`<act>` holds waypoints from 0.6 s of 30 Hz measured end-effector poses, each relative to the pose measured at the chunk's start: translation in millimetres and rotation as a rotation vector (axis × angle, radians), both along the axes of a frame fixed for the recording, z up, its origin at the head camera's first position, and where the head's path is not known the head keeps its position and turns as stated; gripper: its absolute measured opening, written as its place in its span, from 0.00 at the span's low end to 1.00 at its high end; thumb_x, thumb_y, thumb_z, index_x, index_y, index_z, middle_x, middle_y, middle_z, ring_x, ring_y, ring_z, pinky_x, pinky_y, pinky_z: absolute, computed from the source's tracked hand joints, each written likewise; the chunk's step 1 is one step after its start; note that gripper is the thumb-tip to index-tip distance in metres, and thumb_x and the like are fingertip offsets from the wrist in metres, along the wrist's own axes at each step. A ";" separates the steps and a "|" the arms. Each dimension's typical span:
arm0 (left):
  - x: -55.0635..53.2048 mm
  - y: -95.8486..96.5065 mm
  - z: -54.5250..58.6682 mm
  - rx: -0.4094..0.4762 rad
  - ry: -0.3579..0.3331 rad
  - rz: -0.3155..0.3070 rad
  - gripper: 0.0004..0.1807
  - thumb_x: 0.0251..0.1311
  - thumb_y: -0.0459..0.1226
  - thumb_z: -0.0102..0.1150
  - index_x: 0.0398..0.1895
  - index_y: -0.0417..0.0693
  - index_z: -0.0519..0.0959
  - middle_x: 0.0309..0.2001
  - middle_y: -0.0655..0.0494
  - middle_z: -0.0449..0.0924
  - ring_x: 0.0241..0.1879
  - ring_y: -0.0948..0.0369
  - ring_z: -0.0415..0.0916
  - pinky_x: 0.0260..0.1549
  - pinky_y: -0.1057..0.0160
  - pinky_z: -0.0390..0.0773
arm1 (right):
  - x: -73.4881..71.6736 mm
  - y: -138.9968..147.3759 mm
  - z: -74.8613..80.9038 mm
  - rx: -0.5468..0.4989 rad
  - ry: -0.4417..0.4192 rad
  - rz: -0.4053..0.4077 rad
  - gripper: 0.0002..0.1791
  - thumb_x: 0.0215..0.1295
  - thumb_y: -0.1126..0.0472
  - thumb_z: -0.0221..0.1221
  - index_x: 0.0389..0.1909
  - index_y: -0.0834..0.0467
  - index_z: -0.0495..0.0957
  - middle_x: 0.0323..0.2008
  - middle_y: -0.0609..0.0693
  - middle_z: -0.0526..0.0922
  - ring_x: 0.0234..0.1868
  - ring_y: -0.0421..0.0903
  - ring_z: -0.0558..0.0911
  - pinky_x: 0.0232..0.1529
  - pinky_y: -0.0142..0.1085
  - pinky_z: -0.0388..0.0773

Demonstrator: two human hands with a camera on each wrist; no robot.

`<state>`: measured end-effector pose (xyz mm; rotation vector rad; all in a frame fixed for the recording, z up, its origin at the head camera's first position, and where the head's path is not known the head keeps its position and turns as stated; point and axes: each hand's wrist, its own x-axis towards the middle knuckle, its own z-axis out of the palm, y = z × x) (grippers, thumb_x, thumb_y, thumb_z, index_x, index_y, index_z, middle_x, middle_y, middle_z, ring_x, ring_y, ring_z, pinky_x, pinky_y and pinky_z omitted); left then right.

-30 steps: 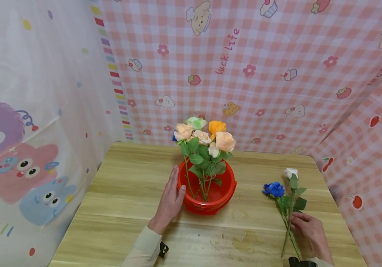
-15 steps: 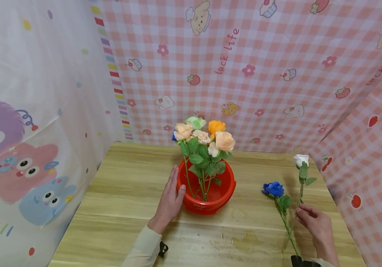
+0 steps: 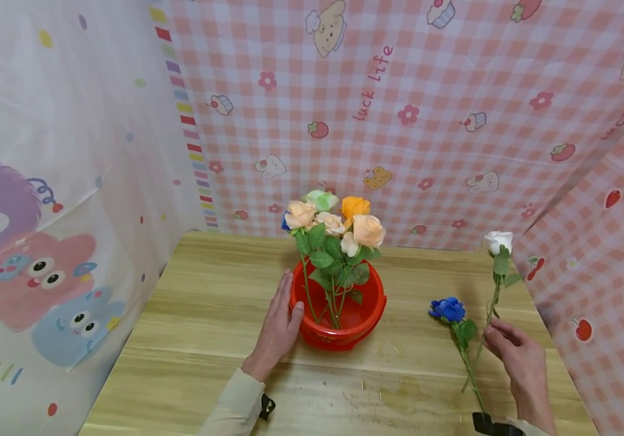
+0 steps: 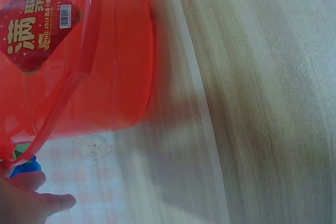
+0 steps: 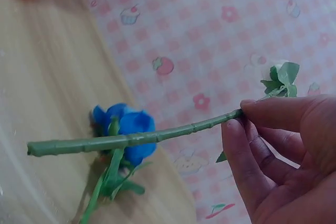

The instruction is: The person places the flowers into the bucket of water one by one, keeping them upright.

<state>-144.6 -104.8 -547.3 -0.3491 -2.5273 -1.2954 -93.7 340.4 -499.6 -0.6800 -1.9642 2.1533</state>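
My right hand [image 3: 519, 357] pinches the green stem [image 5: 178, 131] of a white artificial rose [image 3: 499, 242] between thumb and fingers, lifted off the table with the bloom up. To its left a blue artificial flower [image 3: 447, 309] lies on the table, its stem pointing toward me. My left hand [image 3: 276, 327] rests with straight fingers against the left side of a red plastic bucket [image 3: 339, 340]. Inside the bucket stand several artificial roses, including a peach rose [image 3: 369, 231], an orange rose [image 3: 355, 208] and a pale green rose [image 3: 320, 200]. A blue bloom is mostly hidden behind them.
Water [image 3: 403, 393] is spilled on the wooden table [image 3: 203, 303] in front and right of the bucket. A pink checked cloth [image 3: 301, 72] hangs behind and at the right; a white printed cloth [image 3: 99, 181] hangs at the left. The bucket's handle [image 4: 79, 74] hangs down its side.
My right hand has lifted the white rose away from the blue flower, up and to the right, so their stems have come apart. The left hand and bucket stay still.
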 end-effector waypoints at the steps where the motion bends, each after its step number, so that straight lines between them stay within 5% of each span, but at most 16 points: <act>1: 0.0 0.0 -0.1 0.000 0.001 0.000 0.36 0.77 0.37 0.48 0.83 0.40 0.51 0.83 0.49 0.48 0.81 0.50 0.48 0.75 0.45 0.55 | -0.5 -1.4 1.8 -0.001 0.013 -0.001 0.14 0.67 0.69 0.66 0.34 0.44 0.90 0.30 0.38 0.88 0.31 0.34 0.88 0.38 0.28 0.85; 10: 0.2 -0.6 -0.1 -0.009 0.007 -0.002 0.36 0.80 0.45 0.43 0.83 0.41 0.50 0.83 0.44 0.49 0.81 0.49 0.48 0.75 0.44 0.55 | -4.4 -15.3 17.1 -0.021 0.090 -0.034 0.11 0.65 0.71 0.67 0.38 0.51 0.90 0.32 0.41 0.89 0.31 0.36 0.88 0.37 0.28 0.85; 18: -0.7 0.3 -0.3 -0.010 0.010 0.001 0.36 0.77 0.38 0.47 0.83 0.38 0.51 0.82 0.43 0.50 0.80 0.49 0.49 0.75 0.43 0.56 | -6.0 -28.1 28.4 -0.027 0.117 -0.045 0.10 0.64 0.71 0.68 0.41 0.53 0.90 0.34 0.42 0.89 0.34 0.36 0.89 0.38 0.29 0.85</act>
